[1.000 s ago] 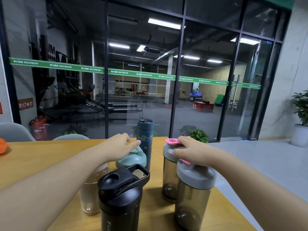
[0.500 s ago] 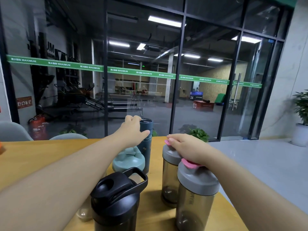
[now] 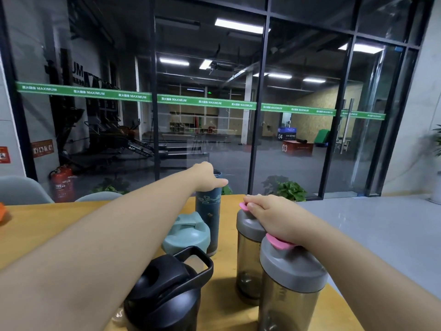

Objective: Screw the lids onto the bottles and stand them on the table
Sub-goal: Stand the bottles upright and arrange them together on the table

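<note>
1. Glass-walled gym behind; bottles stand on the wooden desk (image 3: 59, 225).
2. Left hand (image 3: 205, 176) clasps the blue flask (image 3: 207, 211) top: twist firmly.
3. Right hand (image 3: 269, 216) lies flat on the far shaker (image 3: 249, 254) lid: press to steady it.

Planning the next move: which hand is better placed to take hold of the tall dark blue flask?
Left. The left hand already sits on top of the dark blue flask; the right hand rests on the grey-lidded shaker beside it.
</note>
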Action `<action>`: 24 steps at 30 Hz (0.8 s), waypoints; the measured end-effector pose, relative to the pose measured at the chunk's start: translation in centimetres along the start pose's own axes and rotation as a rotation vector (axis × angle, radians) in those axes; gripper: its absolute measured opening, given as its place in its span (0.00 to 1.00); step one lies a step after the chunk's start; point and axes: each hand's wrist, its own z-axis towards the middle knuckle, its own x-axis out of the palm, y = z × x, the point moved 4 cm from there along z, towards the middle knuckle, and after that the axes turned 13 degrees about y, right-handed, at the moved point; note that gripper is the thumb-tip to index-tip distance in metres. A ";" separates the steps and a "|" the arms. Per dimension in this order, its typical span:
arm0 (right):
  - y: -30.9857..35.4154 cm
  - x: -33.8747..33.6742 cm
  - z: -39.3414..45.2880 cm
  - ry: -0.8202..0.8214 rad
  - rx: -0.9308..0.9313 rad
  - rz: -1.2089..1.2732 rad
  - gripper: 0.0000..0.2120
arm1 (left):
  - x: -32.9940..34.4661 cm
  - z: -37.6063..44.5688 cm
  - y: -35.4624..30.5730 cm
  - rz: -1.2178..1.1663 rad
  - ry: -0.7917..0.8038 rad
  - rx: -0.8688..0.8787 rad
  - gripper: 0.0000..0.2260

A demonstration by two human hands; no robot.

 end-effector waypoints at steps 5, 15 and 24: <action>0.0 0.0 0.0 0.013 -0.006 -0.012 0.18 | 0.4 0.6 -0.3 0.055 -0.056 -0.040 0.18; 0.1 -0.1 -0.2 0.013 -0.012 -0.006 0.18 | 0.8 1.1 -1.6 0.049 -0.046 0.059 0.17; 0.2 0.0 -0.3 0.007 -0.008 0.079 0.18 | 1.5 2.0 -3.3 -0.112 0.004 0.163 0.17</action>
